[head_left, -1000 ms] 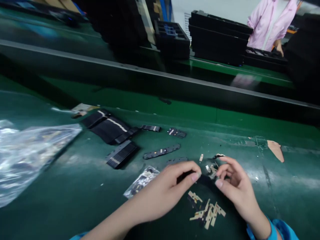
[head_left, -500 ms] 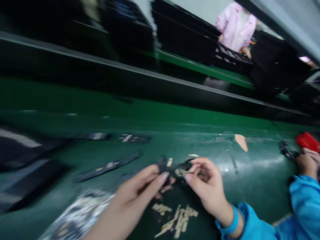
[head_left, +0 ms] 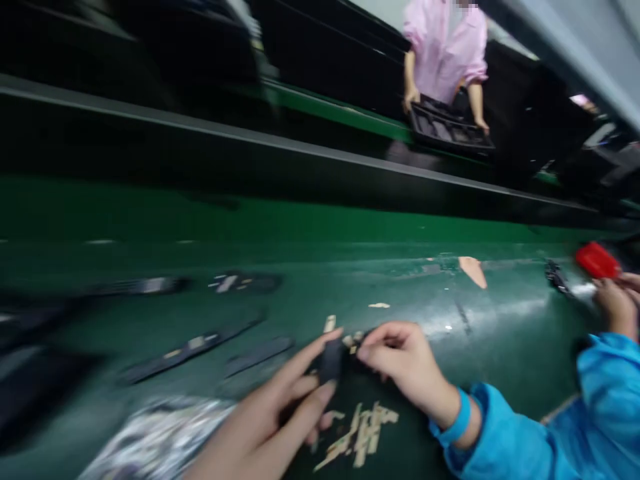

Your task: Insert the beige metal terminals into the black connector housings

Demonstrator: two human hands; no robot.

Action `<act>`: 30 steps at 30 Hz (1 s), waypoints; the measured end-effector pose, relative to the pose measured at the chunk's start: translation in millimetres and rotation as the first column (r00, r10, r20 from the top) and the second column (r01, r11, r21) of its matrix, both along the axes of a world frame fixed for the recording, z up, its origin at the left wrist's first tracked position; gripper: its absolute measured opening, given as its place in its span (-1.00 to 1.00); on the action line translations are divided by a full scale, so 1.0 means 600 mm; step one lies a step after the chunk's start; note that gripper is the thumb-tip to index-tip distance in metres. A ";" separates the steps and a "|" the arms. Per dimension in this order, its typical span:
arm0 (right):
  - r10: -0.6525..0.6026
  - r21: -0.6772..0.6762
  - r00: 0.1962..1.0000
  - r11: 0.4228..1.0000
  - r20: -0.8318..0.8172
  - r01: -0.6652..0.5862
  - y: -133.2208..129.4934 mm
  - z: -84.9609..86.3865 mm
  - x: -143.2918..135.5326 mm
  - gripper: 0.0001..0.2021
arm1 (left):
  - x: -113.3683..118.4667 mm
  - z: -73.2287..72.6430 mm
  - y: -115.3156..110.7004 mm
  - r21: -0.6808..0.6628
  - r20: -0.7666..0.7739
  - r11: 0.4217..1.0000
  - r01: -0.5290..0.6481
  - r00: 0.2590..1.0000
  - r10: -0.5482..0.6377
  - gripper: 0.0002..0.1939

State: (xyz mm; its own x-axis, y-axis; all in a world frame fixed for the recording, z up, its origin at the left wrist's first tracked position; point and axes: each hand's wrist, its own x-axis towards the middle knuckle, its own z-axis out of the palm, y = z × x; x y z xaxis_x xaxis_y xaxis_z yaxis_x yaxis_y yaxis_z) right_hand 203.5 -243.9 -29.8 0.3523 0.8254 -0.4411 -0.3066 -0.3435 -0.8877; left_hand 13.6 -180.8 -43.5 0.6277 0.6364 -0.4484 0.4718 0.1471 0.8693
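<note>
My left hand (head_left: pixel 287 407) is closed on a dark flat strip (head_left: pixel 331 360), its thumb and fingers pressed along the sides. A small cream piece (head_left: pixel 330 324) sticks up by the strip's far end. Close to the strip's right side, my right hand (head_left: pixel 400 353) is closed in a pinch; what lies between its fingertips is blurred and dark. Small pale bits (head_left: pixel 353 341) show between the two hands. Below them a loose pile of cream strips (head_left: pixel 367 430) lies on the green table (head_left: pixel 415 287).
Several dark strips (head_left: pixel 190 350) lie to the left, near a shiny clear plastic bag (head_left: pixel 160 433). A peach-coloured piece (head_left: pixel 473 271) lies further back. At right, a co-worker's hand (head_left: pixel 615 303) is by a red object (head_left: pixel 597 260). Across the bench, a person in pink holds a black tray (head_left: pixel 450 130).
The view has shifted slightly. The dark strip in my left hand has turned more upright, and my right hand stays close beside it. The person across has lifted the black tray into fuller view.
</note>
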 end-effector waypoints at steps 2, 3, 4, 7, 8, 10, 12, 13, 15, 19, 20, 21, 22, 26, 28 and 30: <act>0.013 -0.009 1.000 1.000 0.022 -0.013 -0.004 -0.004 0.002 -0.83 | 0.002 0.023 0.001 -0.105 0.000 0.994 0.038 0.999 -0.038 -0.17; 0.027 -0.010 0.999 1.000 0.027 -0.027 -0.005 -0.006 0.003 -0.83 | 0.004 0.030 0.002 -0.134 0.001 0.990 0.048 0.999 -0.048 -0.18; 0.039 -0.011 0.999 0.999 0.032 -0.039 -0.006 -0.007 0.004 -0.83 | 0.005 0.033 0.003 -0.153 0.006 0.987 0.055 0.999 -0.054 -0.20; 0.051 -0.013 0.997 0.999 0.052 -0.051 -0.008 -0.008 0.002 -0.83 | 0.007 0.032 0.002 -0.174 0.024 0.981 0.085 0.996 -0.082 -0.24; 0.049 -0.017 0.997 0.999 0.059 -0.048 -0.008 -0.007 0.001 -0.83 | 0.007 0.030 0.000 -0.175 0.031 0.980 0.095 0.995 -0.091 -0.25; 0.041 -0.027 0.996 0.999 0.074 -0.039 -0.009 -0.007 -0.002 -0.83 | 0.007 0.027 -0.003 -0.166 0.045 0.980 0.108 0.994 -0.102 -0.26; 0.036 -0.036 0.995 0.999 0.092 -0.033 -0.009 -0.007 -0.004 -0.84 | 0.007 0.028 -0.006 -0.133 0.052 0.985 0.113 0.993 -0.107 -0.29; 0.036 -0.037 0.994 0.999 0.098 -0.033 -0.010 -0.008 -0.005 -0.85 | 0.007 0.029 -0.008 -0.110 0.054 0.987 0.120 0.992 -0.115 -0.31; 0.034 -0.035 0.994 0.999 0.105 -0.031 -0.011 -0.008 -0.005 -0.85 | 0.008 0.032 -0.010 -0.062 0.056 0.989 0.135 0.990 -0.132 -0.33; 0.030 -0.028 0.994 0.999 0.105 -0.028 -0.011 -0.006 -0.006 -0.86 | 0.008 0.036 -0.012 0.002 0.074 0.990 0.144 0.987 -0.143 -0.35; 0.025 -0.026 0.994 0.999 0.106 -0.022 -0.012 -0.005 -0.007 -0.87 | 0.008 0.037 -0.013 0.007 0.076 0.990 0.142 0.987 -0.142 -0.35; 0.018 -0.024 0.994 1.000 0.106 -0.016 -0.012 -0.005 -0.007 -0.88 | 0.007 0.037 -0.013 0.009 0.076 0.990 0.141 0.987 -0.141 -0.35; 0.011 -0.022 0.994 1.000 0.106 -0.008 -0.012 -0.005 -0.007 -0.88 | 0.008 0.037 -0.013 0.009 0.074 0.990 0.138 0.988 -0.138 -0.35; 0.008 -0.029 0.995 1.000 0.101 -0.006 -0.011 -0.003 -0.008 -0.88 | 0.009 0.035 -0.012 0.002 0.054 0.991 0.135 0.989 -0.135 -0.35; 0.013 -0.036 0.995 0.999 0.095 -0.010 -0.010 0.000 -0.007 -0.88 | 0.010 0.035 -0.011 -0.003 0.046 0.990 0.140 0.989 -0.140 -0.35; 0.018 -0.037 0.996 0.999 0.082 -0.015 -0.010 0.001 -0.007 -0.87 | 0.011 0.035 -0.011 0.001 0.036 0.990 0.141 0.989 -0.141 -0.34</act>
